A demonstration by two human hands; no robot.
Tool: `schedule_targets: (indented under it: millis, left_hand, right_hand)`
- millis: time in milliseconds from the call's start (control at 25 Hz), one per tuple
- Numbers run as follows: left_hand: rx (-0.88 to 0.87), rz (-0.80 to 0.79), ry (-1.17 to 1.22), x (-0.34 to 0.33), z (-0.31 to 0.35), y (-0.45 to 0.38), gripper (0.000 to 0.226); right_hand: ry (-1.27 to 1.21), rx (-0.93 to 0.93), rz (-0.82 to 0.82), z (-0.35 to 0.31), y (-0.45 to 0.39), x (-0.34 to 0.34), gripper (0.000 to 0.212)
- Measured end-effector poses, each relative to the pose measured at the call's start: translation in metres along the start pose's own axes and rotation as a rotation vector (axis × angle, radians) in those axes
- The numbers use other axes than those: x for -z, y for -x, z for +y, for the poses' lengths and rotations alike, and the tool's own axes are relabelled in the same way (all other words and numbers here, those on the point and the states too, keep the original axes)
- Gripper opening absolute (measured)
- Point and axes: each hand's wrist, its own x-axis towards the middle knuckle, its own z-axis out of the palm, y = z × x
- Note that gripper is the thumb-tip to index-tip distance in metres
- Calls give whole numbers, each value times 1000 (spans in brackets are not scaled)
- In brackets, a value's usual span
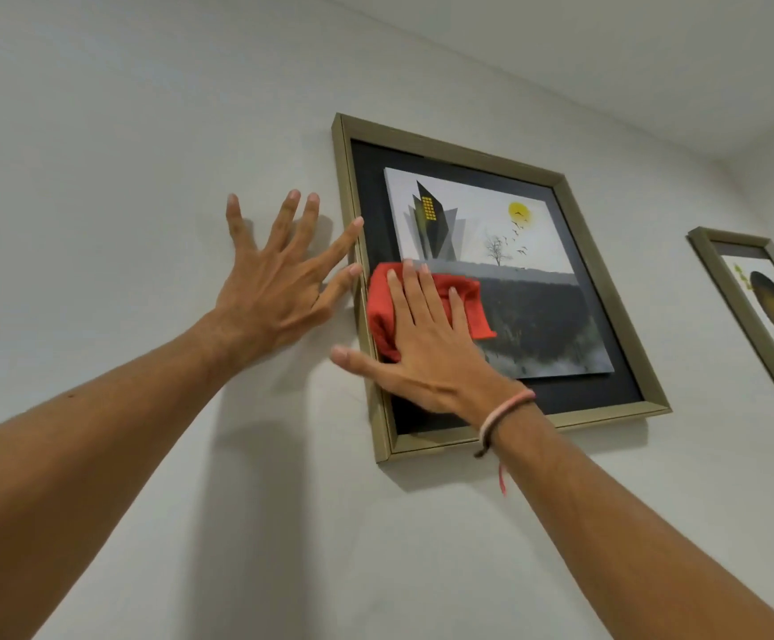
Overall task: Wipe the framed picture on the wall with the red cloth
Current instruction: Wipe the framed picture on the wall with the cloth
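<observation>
A framed picture (556, 288) in a dull gold frame hangs on the white wall, showing a dark building, a yellow sun and a bare tree. My right hand (426, 348) lies flat on a red cloth (463, 302), pressing it against the glass at the picture's lower left. Part of the cloth is hidden under my palm. My left hand (274, 288) is spread flat on the wall just left of the frame, with its thumb and forefinger touching the frame's left edge.
A second framed picture (763, 311) with a dark oval print hangs to the right, partly cut off by the image edge. The ceiling (606, 62) meets the wall above both frames.
</observation>
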Motion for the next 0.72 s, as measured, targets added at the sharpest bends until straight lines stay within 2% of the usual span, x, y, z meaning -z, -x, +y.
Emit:
schedule_targets:
  millis: [120,280,440,560,720]
  left_hand:
    - [4,6,-2,0,1,0,78]
    - [2,23,-4,-2,0,0,73]
    - [9,9,4,-1,5,1,85]
    - [29,7,33,0,12,5,96]
    - [37,15,45,1,9,3,99]
  right_hand:
    - [-11,48,1,3,6,3,128]
    - [-29,109,-38,12,97,-26,138]
    - [89,89,-125,10,119,-13,138]
    - [231,119,-132,7,118,-4,119]
    - [360,65,-96,9,123,-9,93]
